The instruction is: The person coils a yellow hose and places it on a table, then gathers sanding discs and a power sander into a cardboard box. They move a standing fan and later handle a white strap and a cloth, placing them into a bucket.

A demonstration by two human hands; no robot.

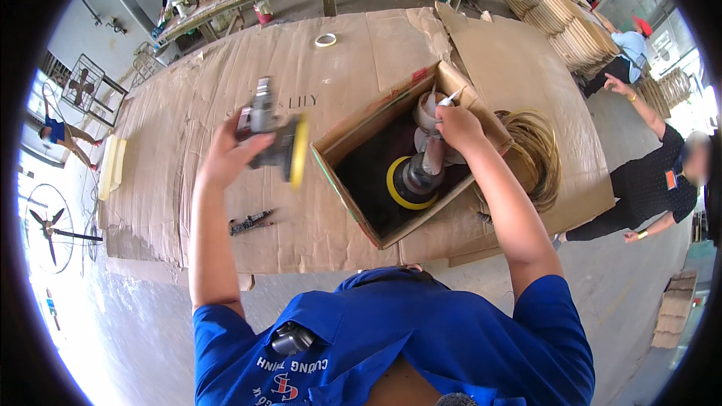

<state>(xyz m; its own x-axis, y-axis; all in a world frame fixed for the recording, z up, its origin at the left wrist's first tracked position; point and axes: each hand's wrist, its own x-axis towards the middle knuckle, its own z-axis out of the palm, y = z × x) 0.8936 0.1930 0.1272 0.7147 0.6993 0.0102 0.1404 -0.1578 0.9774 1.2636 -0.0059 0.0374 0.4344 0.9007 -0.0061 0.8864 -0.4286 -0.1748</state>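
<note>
My left hand (229, 154) grips an air sander (263, 131) with a yellow-edged round pad, held above the cardboard-covered table and blurred by motion. To its right stands an open cardboard box (353, 207). My right hand (460, 129) reaches over the box's far right side, its fingers closed around a white pointed nozzle (449, 98); what the nozzle belongs to is partly hidden. Below that hand, a second sander (414, 183) with a yellow-rimmed pad lies inside the box. A small dark tool (251, 222) rests on the cardboard near my left forearm.
A coil of yellowish hose (545, 154) lies right of the box. A tape roll (326, 40) sits toward the table's far side. A person in dark clothes (662, 180) stands at the right, one arm stretched toward the table. Stacked brown panels (560, 19) stand behind.
</note>
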